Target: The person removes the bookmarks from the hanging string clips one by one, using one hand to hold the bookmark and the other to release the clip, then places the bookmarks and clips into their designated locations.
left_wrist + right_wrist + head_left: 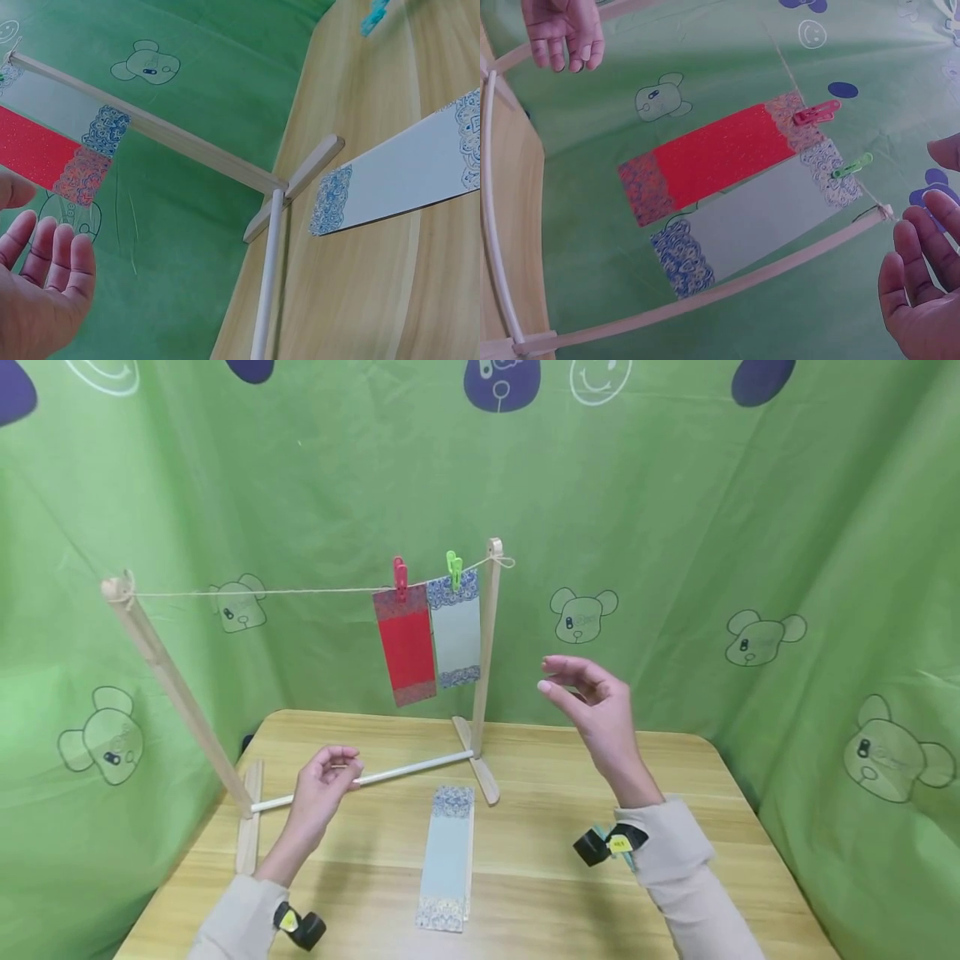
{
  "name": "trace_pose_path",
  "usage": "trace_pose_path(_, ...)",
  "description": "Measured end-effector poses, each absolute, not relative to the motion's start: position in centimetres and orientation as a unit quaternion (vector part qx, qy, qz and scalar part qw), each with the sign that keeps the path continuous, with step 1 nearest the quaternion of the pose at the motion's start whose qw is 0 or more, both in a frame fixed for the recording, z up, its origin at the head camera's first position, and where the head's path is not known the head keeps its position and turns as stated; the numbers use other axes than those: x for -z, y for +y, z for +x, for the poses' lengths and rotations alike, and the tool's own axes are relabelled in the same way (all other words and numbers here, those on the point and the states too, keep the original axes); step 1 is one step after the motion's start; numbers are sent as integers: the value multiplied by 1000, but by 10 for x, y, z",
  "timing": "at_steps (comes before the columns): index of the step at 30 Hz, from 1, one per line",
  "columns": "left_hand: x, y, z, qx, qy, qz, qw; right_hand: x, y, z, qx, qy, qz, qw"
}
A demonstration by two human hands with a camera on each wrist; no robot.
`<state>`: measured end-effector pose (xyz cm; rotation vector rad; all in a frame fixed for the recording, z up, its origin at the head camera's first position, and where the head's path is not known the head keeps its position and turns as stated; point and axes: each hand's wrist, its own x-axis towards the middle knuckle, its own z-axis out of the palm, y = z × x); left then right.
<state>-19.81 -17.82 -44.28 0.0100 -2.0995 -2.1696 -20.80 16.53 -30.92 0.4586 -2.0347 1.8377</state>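
A red paper strip [407, 647] with patterned ends hangs from a string, held there by a red clothespin [401, 578]. Right of it hangs a pale blue strip [458, 631] under a green clothespin [454, 570]. My left hand [324, 785], fingers loosely bent and holding nothing, is in front of the white crossbar [412, 769]. To the right of the stand, my right hand [596, 702] is raised, thumb and fingertips apart with nothing between them. Another pale blue strip [444, 856] lies on the table over a second strip, of which only an edge shows.
The string [285, 591] spans a left wooden post [172, 685] and a right post [487, 652] on flat feet. Something teal [373, 16] lies on the wooden table [555, 893], mostly hidden by the right wrist in the head view. Green curtains [675, 510] surround the table.
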Motion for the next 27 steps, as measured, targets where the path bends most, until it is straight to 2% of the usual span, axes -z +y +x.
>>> trace_pose_path(27, 427, -180, -214, 716, -693, -38, 82, 277, 133, -227, -639, -710, 241, 173)
